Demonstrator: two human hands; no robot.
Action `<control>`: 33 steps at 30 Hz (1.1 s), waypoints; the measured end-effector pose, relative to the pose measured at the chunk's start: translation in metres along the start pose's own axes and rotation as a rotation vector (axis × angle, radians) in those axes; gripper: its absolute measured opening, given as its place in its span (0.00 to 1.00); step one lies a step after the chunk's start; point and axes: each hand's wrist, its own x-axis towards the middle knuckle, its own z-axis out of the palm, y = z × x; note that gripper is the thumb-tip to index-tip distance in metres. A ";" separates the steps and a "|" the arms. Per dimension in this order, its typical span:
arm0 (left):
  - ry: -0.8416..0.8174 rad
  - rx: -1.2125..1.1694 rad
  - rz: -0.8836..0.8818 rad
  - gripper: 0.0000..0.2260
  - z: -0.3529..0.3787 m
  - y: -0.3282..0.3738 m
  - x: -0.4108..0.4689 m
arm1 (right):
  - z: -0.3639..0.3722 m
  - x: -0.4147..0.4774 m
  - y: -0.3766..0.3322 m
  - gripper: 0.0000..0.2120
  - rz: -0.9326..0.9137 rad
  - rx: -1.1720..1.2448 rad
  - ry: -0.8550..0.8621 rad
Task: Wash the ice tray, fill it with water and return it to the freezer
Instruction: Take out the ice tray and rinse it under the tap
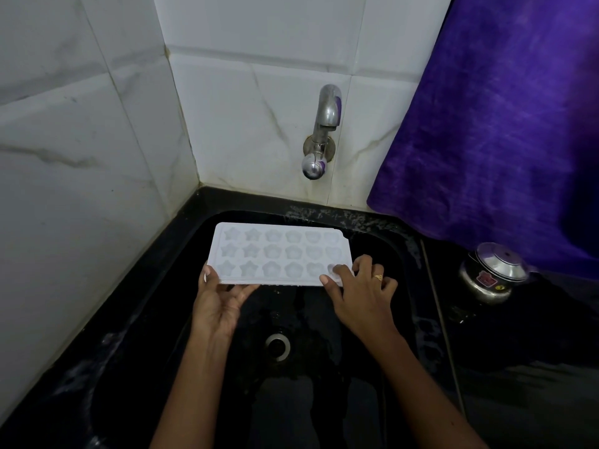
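White tray (278,254) held level over black sink (324,400), below tap (324,124); left hand (220,303) grips near-left corner, thumb on top, fingers under; right hand (359,293) pinches near-right corner, fingertip in end cavity

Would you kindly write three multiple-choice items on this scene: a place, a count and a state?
1. Where is the ice tray? A. On the counter. B. Held over the sink. C. In a freezer.
2. How many rows of cavities does it have? A. Two. B. Three. C. Five.
3. What is the tap doing? A. Pouring onto the tray. B. Showing no stream. C. Spraying the wall.
Key: B, the left hand and right hand hold it above the sink; B, three rows show; B, nothing falls from the tap.
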 end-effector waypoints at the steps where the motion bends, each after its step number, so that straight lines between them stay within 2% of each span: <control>1: 0.000 -0.001 0.002 0.11 0.001 0.000 0.000 | 0.001 -0.001 -0.001 0.32 -0.005 0.003 0.013; 3: 0.004 -0.015 -0.004 0.13 0.001 0.000 0.000 | 0.002 -0.001 -0.001 0.34 -0.013 0.013 0.037; 7: -0.004 -0.031 -0.011 0.10 0.001 -0.001 0.000 | -0.002 0.000 0.001 0.22 -0.012 -0.006 -0.012; 12: -0.014 -0.027 -0.002 0.09 0.001 -0.001 0.001 | -0.005 -0.002 0.004 0.18 -0.019 0.031 -0.034; 17: 0.000 -0.021 -0.024 0.14 0.000 -0.001 0.000 | -0.005 0.001 0.005 0.19 0.017 0.113 -0.045; 20: 0.007 -0.031 -0.027 0.13 0.000 -0.001 0.000 | -0.005 -0.002 -0.004 0.19 -0.066 0.153 0.033; 23: 0.007 -0.043 -0.041 0.15 0.001 -0.001 0.000 | -0.003 -0.003 -0.010 0.25 -0.144 0.122 -0.004; 26: -0.005 -0.046 -0.046 0.16 0.003 -0.003 -0.002 | -0.003 0.002 -0.010 0.20 -0.138 0.091 -0.042; 30: -0.010 -0.044 -0.041 0.16 0.005 -0.003 -0.002 | -0.003 0.002 -0.011 0.29 -0.142 0.072 -0.080; 31: -0.012 -0.044 -0.039 0.15 0.005 -0.003 -0.002 | -0.004 0.002 -0.011 0.28 -0.143 0.071 -0.090; 33: -0.018 -0.043 -0.036 0.14 0.005 -0.002 -0.001 | -0.004 0.002 -0.009 0.21 -0.138 0.081 -0.098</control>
